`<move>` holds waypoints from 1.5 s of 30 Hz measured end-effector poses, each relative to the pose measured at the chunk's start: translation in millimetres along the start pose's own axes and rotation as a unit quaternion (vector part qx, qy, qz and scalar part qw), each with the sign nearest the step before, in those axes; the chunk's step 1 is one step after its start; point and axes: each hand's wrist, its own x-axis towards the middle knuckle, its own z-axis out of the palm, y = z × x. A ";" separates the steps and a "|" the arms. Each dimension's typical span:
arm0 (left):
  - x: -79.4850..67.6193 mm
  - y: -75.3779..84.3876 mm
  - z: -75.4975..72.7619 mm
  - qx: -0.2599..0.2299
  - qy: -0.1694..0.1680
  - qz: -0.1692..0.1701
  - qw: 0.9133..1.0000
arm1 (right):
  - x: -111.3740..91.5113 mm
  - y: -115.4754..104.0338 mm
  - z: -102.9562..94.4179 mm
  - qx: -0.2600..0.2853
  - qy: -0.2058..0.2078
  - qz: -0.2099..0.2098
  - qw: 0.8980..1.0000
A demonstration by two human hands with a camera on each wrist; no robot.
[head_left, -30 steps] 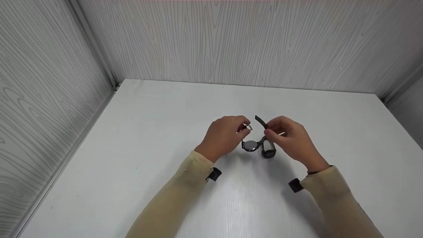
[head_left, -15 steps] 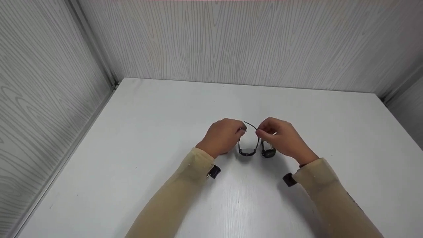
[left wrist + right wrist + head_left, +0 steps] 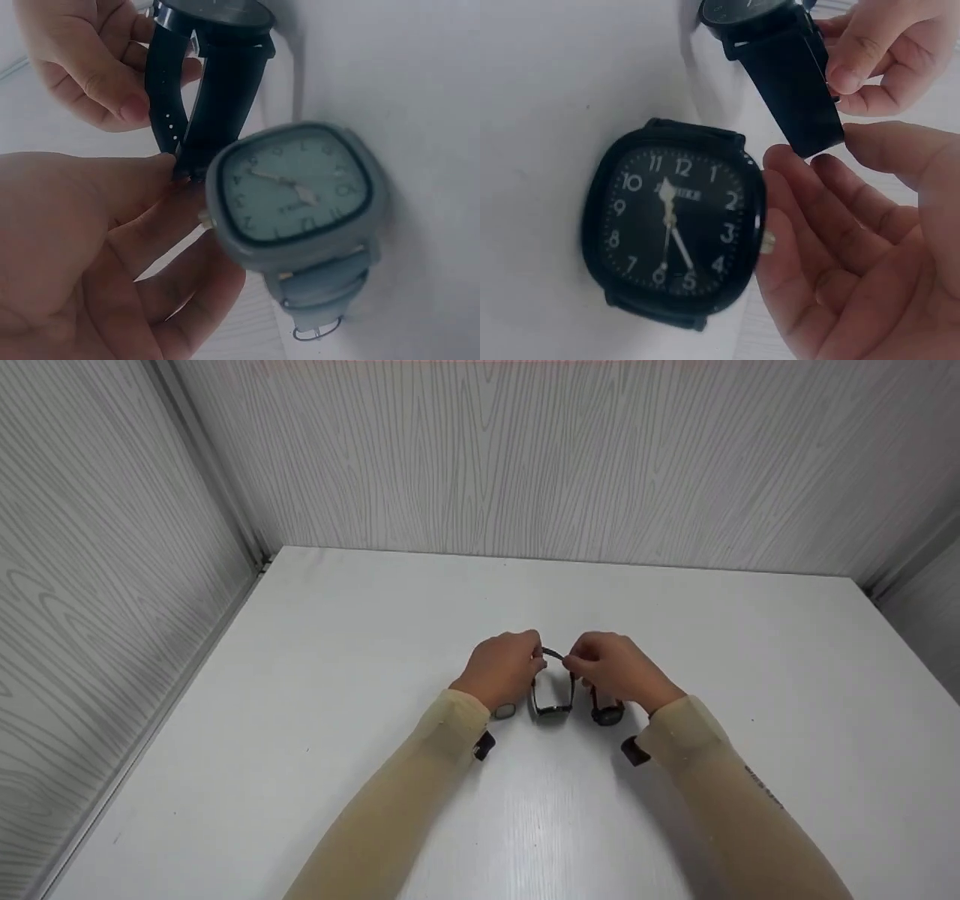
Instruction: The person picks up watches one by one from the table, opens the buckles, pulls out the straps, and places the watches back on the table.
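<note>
A round black wristwatch (image 3: 553,710) is held between both hands, its case low and its two strap ends bent up into a loop. My left hand (image 3: 504,669) pinches the buckle end; in the left wrist view thumb and fingers meet at the bottom of the black strap (image 3: 225,97). My right hand (image 3: 616,669) pinches the holed strap piece, its thumb and fingertips on the band in the right wrist view. The strap end reaches across to the left fingers. The buckle itself is mostly hidden by the fingers.
A grey square-faced watch (image 3: 292,195) lies beside my left wrist. Close to my right hand is a black square-faced watch (image 3: 675,225) with white numerals. Both are on the white table (image 3: 360,645), which has wood-grain panels (image 3: 487,450) behind and at the sides.
Both hands have moved left and closer together, the right one more. The strap end has gone from standing free to reaching the left fingers. The grey watch has come into view.
</note>
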 end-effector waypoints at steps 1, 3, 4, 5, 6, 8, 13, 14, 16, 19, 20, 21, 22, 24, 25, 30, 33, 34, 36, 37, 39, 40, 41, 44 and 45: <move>1.0 -0.8 0.7 -0.003 0.000 -0.005 1.000 | 1.0 0.7 0.4 0.002 0.000 0.003 1.000; 3.3 -2.7 1.7 -0.002 0.007 -0.003 1.000 | 1.4 2.0 0.3 0.002 0.009 0.009 1.000; 3.9 -3.5 1.8 -0.002 0.012 0.000 1.000 | 0.0 2.7 -0.8 0.002 0.015 0.008 1.000; 4.1 -4.2 1.2 -0.003 0.017 0.002 1.000 | -2.4 3.7 -2.5 0.002 0.024 0.005 1.000; 3.6 -4.7 -0.3 -0.006 0.022 0.005 1.000 | -6.2 4.0 -4.9 0.001 0.033 -0.003 0.999; -0.4 -5.2 -6.1 -0.020 0.034 0.008 0.999 | -18.0 2.9 -11.5 0.003 0.053 -0.023 0.998; -28.0 -0.8 -36.2 -0.101 0.074 0.026 0.992 | -60.2 -6.2 -29.2 0.013 0.112 -0.101 0.988; -35.1 0.2 -42.7 -0.115 0.081 0.032 0.990 | -68.2 -7.7 -31.8 0.008 0.125 -0.116 0.985; -47.6 0.7 -54.0 -0.131 0.094 0.045 0.986 | -81.1 -8.7 -36.1 -0.005 0.151 -0.142 0.978; -60.3 -1.2 -66.8 -0.124 0.101 0.052 0.986 | -92.0 -6.7 -41.6 -0.018 0.195 -0.166 0.967; -62.7 -2.5 -69.6 -0.114 0.100 0.050 0.987 | -93.4 -5.4 -43.2 -0.022 0.208 -0.171 0.963; -64.2 -4.0 -71.7 -0.103 0.098 0.048 0.989 | -93.9 -3.6 -44.4 -0.026 0.219 -0.173 0.960; -65.3 -5.9 -73.1 -0.092 0.092 0.045 0.991 | -93.7 -1.9 -45.3 -0.030 0.227 -0.172 0.958; -67.2 -9.6 -74.1 -0.069 0.070 0.036 0.994 | -93.2 1.8 -45.7 -0.045 0.228 -0.163 0.959; -67.9 -11.2 -74.0 -0.060 0.056 0.032 0.996 | -92.7 3.8 -45.1 -0.057 0.222 -0.156 0.961; -69.2 -15.1 -70.5 -0.055 0.003 0.025 0.998 | -88.3 12.0 -40.1 -0.105 0.159 -0.103 0.976; -67.6 -13.7 -66.3 -0.051 0.005 0.025 0.998 | -84.2 17.3 -36.5 -0.123 0.116 -0.077 0.983; -66.9 -12.7 -64.4 -0.046 0.005 0.027 0.999 | -82.9 19.3 -35.0 -0.130 0.103 -0.071 0.984; -65.3 -10.3 -60.4 -0.041 -0.001 0.035 0.999 | -79.8 23.2 -31.7 -0.144 0.082 -0.064 0.984; -64.7 -8.9 -58.4 -0.040 -0.007 0.039 0.998 | -78.6 25.1 -30.0 -0.150 0.073 -0.061 0.984; -63.7 -6.6 -54.7 -0.038 -0.020 0.045 0.998 | -76.2 29.0 -26.1 -0.154 0.058 -0.058 0.985; -63.7 -5.6 -53.3 -0.038 -0.025 0.047 0.998 | -75.1 30.8 -24.0 -0.152 0.051 -0.055 0.985; -63.6 -5.1 -51.9 -0.035 -0.031 0.047 0.998 | -74.3 32.5 -22.0 -0.149 0.044 -0.052 0.986; -62.6 -4.2 -50.1 -0.028 -0.038 0.043 0.998 | -71.6 36.5 -18.0 -0.146 0.026 -0.061 0.987; -61.9 -3.8 -50.2 -0.026 -0.039 0.044 0.998 | -70.9 37.5 -17.6 -0.148 0.022 -0.066 0.987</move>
